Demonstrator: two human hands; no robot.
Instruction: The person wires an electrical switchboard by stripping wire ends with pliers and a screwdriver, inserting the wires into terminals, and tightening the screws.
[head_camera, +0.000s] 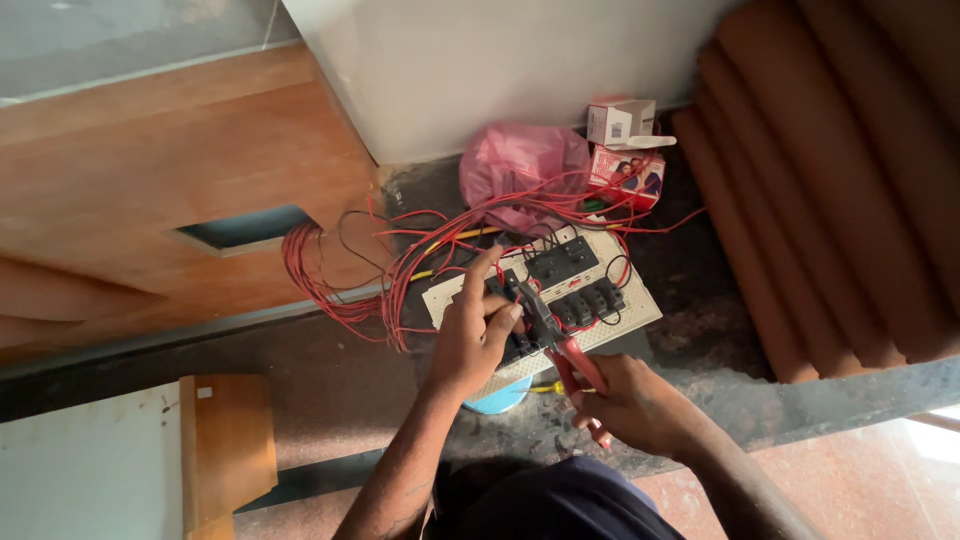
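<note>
Centrally, switch panel (545, 290) lies on dark bench (700, 280) amid red wires (340, 290); right hand (635, 405) fingers clenched on red-handled pliers (560, 345), left hand (470, 335) pinching a wire at the switches; best keep panel steady, nip close

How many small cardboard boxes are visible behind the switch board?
2: a white box against the wall, and a red-and-white box just below it beside the pink bag. The bag may hide more.

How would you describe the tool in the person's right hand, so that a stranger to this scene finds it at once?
Start from the pale perforated switch board lying on the dark counter among red wires. At its lower edge, the right hand grips pliers whose dark nose points at the black switches. Their red handles set them apart.
</note>
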